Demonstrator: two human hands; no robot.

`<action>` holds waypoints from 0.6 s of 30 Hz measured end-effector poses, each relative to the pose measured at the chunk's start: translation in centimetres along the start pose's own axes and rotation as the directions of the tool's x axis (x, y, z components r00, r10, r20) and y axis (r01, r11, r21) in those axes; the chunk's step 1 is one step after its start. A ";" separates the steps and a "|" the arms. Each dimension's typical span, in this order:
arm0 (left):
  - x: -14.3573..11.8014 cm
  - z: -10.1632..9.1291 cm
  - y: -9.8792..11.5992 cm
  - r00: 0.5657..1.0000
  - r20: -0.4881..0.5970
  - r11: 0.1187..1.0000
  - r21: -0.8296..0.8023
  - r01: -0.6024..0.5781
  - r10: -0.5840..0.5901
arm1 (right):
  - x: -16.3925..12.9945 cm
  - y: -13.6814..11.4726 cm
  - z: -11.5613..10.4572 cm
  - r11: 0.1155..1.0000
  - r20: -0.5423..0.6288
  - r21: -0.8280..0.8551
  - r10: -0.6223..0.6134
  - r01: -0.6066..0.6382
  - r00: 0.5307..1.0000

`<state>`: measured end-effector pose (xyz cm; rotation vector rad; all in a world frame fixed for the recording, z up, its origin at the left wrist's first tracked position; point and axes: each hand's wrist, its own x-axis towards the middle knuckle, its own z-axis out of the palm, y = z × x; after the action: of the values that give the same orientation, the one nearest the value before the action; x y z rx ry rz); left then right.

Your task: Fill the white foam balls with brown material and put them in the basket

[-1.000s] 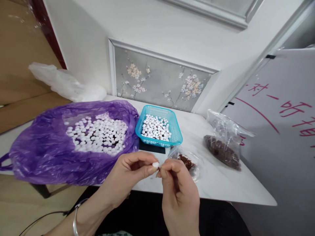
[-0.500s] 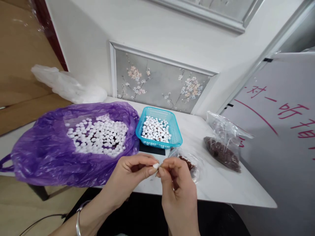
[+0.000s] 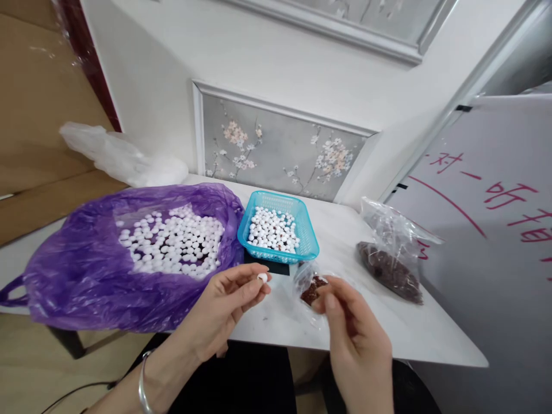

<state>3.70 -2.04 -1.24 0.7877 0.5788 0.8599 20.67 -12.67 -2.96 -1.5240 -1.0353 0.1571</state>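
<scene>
Head view, left to right — one purple plastic bag point(image 3: 86, 276) of white beads, left hand point(image 3: 224, 313) pinching one white bead point(image 3: 262, 278), one turquoise basket point(image 3: 278, 234) of beads, right hand point(image 3: 356, 345) fingertips at small clear bag point(image 3: 311, 286) of brown bits, second clear bag point(image 3: 390, 253). White marble tabletop point(image 3: 388, 328) — red handwriting on board point(image 3: 495, 201), unreadable.

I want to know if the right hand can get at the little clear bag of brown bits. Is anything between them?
Nothing visible stands between them. The right hand has its fingertips at the small clear bag on the white table. The left hand pinches a white bead off to the side.
</scene>
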 end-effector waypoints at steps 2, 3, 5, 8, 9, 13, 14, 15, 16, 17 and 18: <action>0.3 0.0 0.0 0.999 -0.041 0.999 0.040 -0.015 0.017 | 0.8 0.8 -1.2 0.987 -0.061 -0.162 -0.003 -0.007 0.998; 0.4 0.0 0.0 0.998 -0.054 0.998 0.052 -0.017 0.020 | 1.3 1.2 -1.7 0.969 -0.063 -0.247 -0.020 0.004 0.998; 0.7 -0.1 0.1 0.998 -0.064 0.998 0.063 -0.022 0.026 | 2.1 1.9 -2.4 0.910 0.013 -0.409 -0.063 0.063 0.998; 0.9 -0.1 0.2 0.997 -0.056 0.996 0.083 -0.043 0.048 | 3.0 2.6 -2.1 0.781 0.242 -0.594 -0.056 0.194 0.969; 0.9 0.0 0.2 0.997 -0.051 0.994 0.095 -0.054 0.059 | 3.2 2.7 -1.7 0.745 0.301 -0.628 -0.033 0.225 0.953; 0.9 0.2 0.1 0.996 -0.048 0.988 0.134 -0.072 0.079 | 3.6 2.8 0.3 0.692 0.409 -0.666 0.026 0.279 0.912; 1.0 0.4 0.0 0.995 -0.060 0.988 0.139 -0.069 0.078 | 3.6 2.9 0.8 0.683 0.423 -0.671 0.034 0.288 0.906; 1.2 0.5 0.0 0.994 -0.074 0.987 0.146 -0.069 0.080 | 3.6 3.0 1.2 0.675 0.433 -0.676 0.039 0.296 0.900; 1.5 0.8 0.0 0.992 -0.084 0.984 0.162 -0.075 0.090 | 3.6 3.1 1.4 0.669 0.441 -0.678 0.042 0.302 0.896; 2.0 1.1 0.1 0.990 -0.086 0.975 0.202 -0.094 0.114 | 3.6 3.3 1.6 0.666 0.447 -0.680 0.043 0.308 0.893; 2.5 1.5 0.2 0.986 -0.078 0.957 0.262 -0.125 0.150 | 3.6 3.6 1.7 0.663 0.451 -0.680 0.042 0.313 0.892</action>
<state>6.06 -0.39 -0.54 1.0347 0.7379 0.9677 23.49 -8.57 -4.86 -2.1996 -1.7170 -0.0614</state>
